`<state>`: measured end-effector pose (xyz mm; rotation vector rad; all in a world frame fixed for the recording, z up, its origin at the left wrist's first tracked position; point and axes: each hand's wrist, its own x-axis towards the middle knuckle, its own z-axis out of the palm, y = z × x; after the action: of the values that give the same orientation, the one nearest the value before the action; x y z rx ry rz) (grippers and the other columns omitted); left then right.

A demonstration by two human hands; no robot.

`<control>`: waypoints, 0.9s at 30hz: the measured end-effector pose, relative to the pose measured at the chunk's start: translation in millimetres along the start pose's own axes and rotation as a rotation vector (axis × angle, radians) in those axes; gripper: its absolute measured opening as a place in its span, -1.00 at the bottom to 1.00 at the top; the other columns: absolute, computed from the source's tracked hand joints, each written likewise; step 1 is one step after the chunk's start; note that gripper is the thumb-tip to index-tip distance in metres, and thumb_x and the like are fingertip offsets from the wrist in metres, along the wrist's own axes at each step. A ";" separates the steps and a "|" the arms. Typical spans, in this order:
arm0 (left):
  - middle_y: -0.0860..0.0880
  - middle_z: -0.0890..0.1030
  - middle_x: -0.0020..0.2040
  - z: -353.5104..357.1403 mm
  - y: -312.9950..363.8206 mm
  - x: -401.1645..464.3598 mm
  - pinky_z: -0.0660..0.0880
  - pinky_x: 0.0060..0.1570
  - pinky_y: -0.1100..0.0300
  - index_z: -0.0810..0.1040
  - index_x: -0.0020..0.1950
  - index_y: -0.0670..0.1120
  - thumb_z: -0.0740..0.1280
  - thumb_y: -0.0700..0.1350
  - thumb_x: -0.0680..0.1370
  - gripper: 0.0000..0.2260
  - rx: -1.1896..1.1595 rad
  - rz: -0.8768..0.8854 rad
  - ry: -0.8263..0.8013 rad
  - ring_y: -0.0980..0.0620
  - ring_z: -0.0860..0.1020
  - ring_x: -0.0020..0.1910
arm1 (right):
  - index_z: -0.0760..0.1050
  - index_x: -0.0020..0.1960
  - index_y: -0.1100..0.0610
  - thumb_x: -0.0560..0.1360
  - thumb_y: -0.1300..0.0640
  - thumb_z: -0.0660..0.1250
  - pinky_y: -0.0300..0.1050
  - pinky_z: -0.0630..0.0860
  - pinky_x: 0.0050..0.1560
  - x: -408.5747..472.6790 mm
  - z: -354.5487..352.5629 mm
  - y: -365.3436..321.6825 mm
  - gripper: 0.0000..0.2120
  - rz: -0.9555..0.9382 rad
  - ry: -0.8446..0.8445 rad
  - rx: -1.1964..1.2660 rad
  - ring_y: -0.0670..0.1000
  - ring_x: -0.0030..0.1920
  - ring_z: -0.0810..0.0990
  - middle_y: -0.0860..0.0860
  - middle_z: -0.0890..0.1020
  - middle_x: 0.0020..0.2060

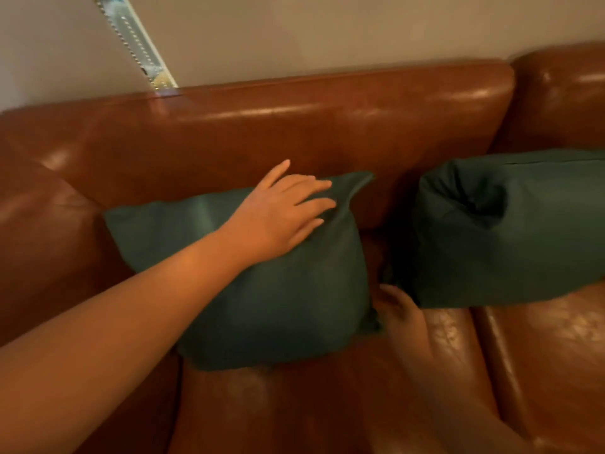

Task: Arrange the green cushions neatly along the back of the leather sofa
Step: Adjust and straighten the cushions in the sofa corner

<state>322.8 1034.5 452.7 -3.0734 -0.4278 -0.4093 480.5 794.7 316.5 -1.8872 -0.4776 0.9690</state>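
A brown leather sofa fills the head view, its glossy back running under a pale wall. Two green cushions sit on it. The left cushion leans against the sofa back, tilted, its upper right corner sticking up. The left hand lies on its upper part with fingers straight and spread, pressing flat on the fabric — no curl round it. The right hand is low in shadow at the cushion's lower right corner, in the narrow gap between the two cushions; whether its fingers grip the corner or merely touch it cannot be told. The right cushion rests against the back just beside, creased with a deep dent in its face. Behind the sofa a slanted strip with a beaded chain stands against the wall.
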 end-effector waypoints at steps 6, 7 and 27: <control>-0.07 0.52 0.30 -23.8 -36.8 -108.8 0.17 0.38 -0.19 0.54 0.26 -0.01 0.15 0.03 0.59 -0.68 0.043 -0.373 0.030 -0.12 0.46 0.30 | 0.47 0.27 0.16 0.48 0.42 0.27 -0.23 0.29 0.39 -7.0 45.1 -101.7 -0.61 -0.581 0.025 -0.274 -0.09 0.33 0.39 0.05 0.47 0.29; -0.10 0.48 0.34 -26.3 -40.5 -129.9 0.16 0.38 -0.19 0.51 0.28 -0.01 0.14 0.03 0.59 -0.67 0.054 -0.449 0.038 -0.14 0.43 0.33 | 0.47 0.25 0.20 0.47 0.42 0.28 -0.22 0.28 0.39 -11.6 53.4 -118.8 -0.63 -0.642 0.039 -0.290 -0.07 0.33 0.38 0.09 0.46 0.28; -0.03 0.47 -0.27 72.1 28.6 -302.6 0.30 -0.26 0.16 0.52 -0.12 -0.16 0.06 -0.26 0.64 -0.73 -1.042 -1.699 -0.222 -0.01 0.41 -0.27 | 0.48 0.19 0.07 0.56 0.19 0.12 0.06 0.35 0.27 -82.3 329.1 -136.5 -0.74 -1.362 -1.267 -1.751 0.07 0.12 0.50 0.05 0.56 0.14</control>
<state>68.0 929.7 305.6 -2.2463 -3.6204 -0.2148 180.3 991.8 385.7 -0.9142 -3.5263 0.4336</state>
